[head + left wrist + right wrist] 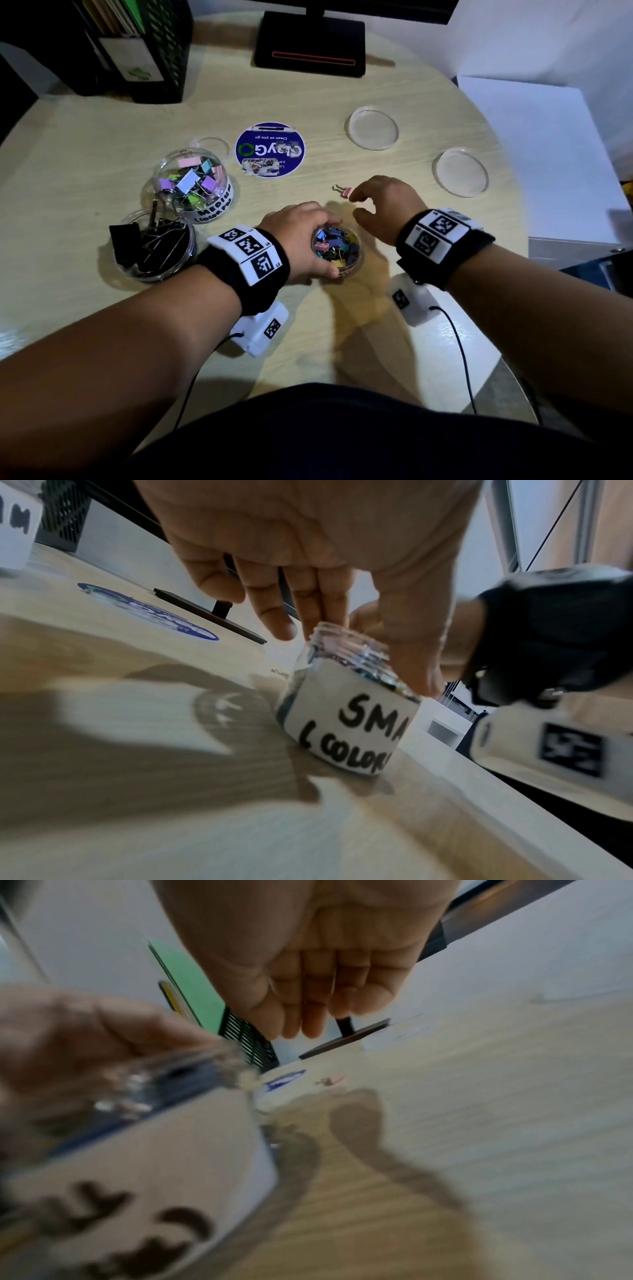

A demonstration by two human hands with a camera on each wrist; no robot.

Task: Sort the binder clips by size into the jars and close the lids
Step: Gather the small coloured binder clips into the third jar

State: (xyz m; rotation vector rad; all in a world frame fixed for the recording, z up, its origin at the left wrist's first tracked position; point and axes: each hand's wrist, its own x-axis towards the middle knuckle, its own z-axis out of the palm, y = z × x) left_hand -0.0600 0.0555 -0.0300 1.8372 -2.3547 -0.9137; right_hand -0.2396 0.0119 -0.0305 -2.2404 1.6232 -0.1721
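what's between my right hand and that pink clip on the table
Nothing: bare tabletop separates the right hand from the pink clip, clearest in the head view.

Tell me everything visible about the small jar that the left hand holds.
The small jar is clear, plastic by its look, and stands upright on the table without a lid. A white label reads "SMA" and "COLOR". Small colourful binder clips fill it. The left hand grips its rim from above; the right hand is beside it, not touching.
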